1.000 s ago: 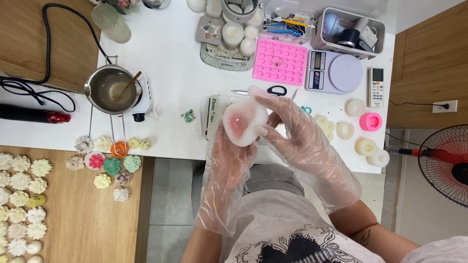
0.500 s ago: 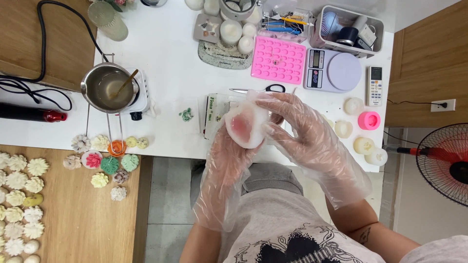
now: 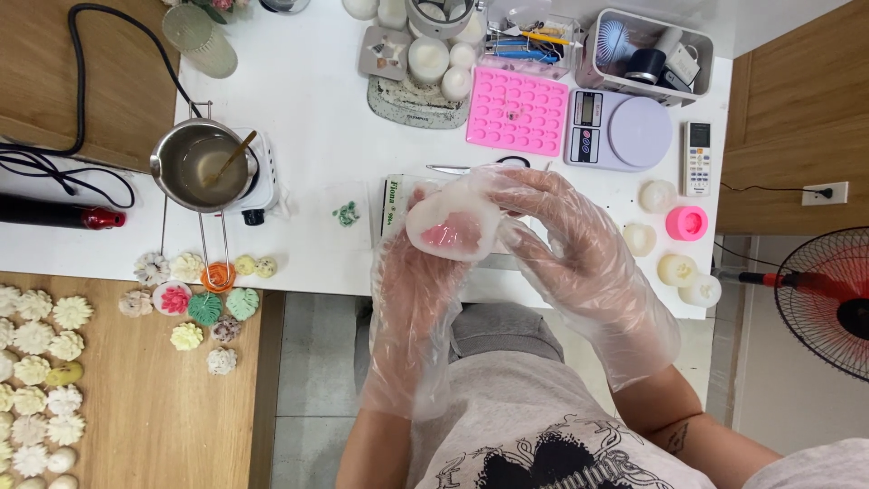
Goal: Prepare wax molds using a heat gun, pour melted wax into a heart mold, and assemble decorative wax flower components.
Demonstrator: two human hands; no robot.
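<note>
A whitish mould [image 3: 453, 226] with a pink centre is held in both gloved hands above the near edge of the white table [image 3: 308, 100], approx. at its middle. The left hand [image 3: 412, 276] is cupped under and behind the mould, fingers closed on its left side. The right hand [image 3: 566, 240] is wrapped on the mould's right side, thumb pressed at its lower right edge; loose clear plastic gloves are worn on both.

Directly behind the mould, a small box [image 3: 395, 206] is partly hidden by the hands, and scissors [image 3: 471, 167] are mostly covered by the right fingers. Further back are seen a pink tray [image 3: 520, 110] w/ many small cavities, a scale [image 3: 620, 131] just right of it, a remote [image 3: 698, 158] and a grey bin [image 3: 647, 50] of odds and ends. Right of the hands, near but not touching, lie several pale round moulds and a pink mould [image 3: 685, 223].

To the left, well apart from the hands, a metal pot [image 3: 201, 165] w/ a stick in it is set on a small hotplate [image 3: 258, 186]; a bit of green wax [image 3: 345, 214] lies betw. the hotplate and the box. A black cable [image 3: 86, 81] runs off the left side. On the lower wooden top [image 3: 154, 407] at far left, rows of flower-shaped wax pieces [image 3: 41, 362] are laid out, mostly cream, w/ a few green, pink and orange ones nearer the table edge. A fan [image 3: 828, 303] stands at far right.
</note>
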